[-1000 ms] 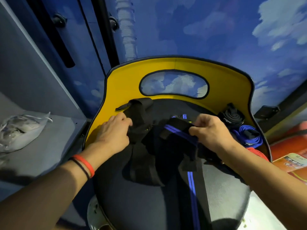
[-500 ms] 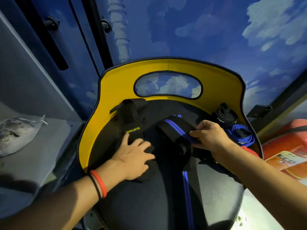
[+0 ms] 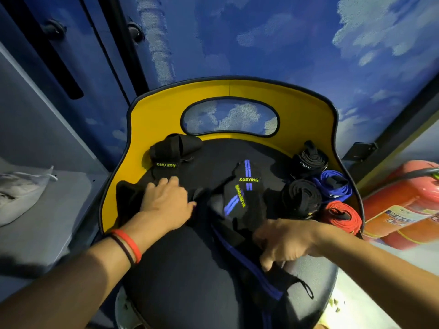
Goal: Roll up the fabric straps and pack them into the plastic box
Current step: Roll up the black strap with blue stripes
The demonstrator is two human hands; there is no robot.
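Likely a gym storage corner: blue wall painted with white clouds (image 3: 308, 43), grey locker shelf (image 3: 59, 210) left of the fingers (image 3: 166, 184), red fire extinguisher (image 3: 401, 186) to their right.

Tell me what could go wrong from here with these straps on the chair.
1. The red rolled strap sits at the right edge of the chair seat, beside the right forearm; that arm could knock it off.
2. The blue-striped strap that the right hand grips overlaps the black straps by the left hand; pulling it may drag them along or tangle them.
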